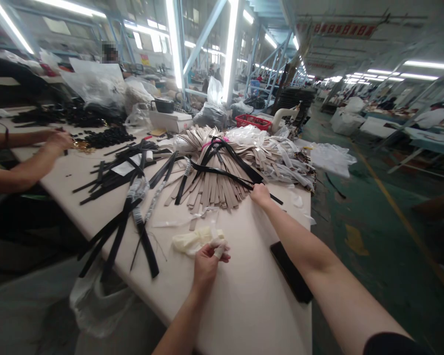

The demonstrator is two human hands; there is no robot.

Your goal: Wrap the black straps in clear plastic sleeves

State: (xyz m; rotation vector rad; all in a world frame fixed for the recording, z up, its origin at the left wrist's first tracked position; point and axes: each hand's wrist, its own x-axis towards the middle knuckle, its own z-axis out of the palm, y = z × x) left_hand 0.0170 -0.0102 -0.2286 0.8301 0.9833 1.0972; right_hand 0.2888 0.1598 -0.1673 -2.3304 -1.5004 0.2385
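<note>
"Cream worktop [244, 308], crowded at its far part. What worries you first?"

"That fan of beige strips [214, 190]. They overlap loosely, with black lengths lying over them, so one pull could drag several out of line."

"And the black strap [222, 172] being handled?"

"It runs across the front of the fan, towards the worktop's right side. Tugged hard, it could snag or twist, because other lengths cross it there."

"Anything nearer?"

"A dark, phone-like slab [288, 273], beside the right forearm and right at the worktop's edge. A careless elbow could nudge it off."

"What about the crumpled pale-yellow piece [188, 242]?"

"It lies just beyond the left hand [206, 264]. Thin and light as it seems, it could catch on the fingers and get swept along."

"How do the hands stand?"

"Well apart. The left one has its fingers bunched around something pale; whether that is gripped or worn, I can't tell. The right hand [261, 195], smaller in view, is clamped on the black strap. Should that pinch be too slight, the strap could slide free."
</note>
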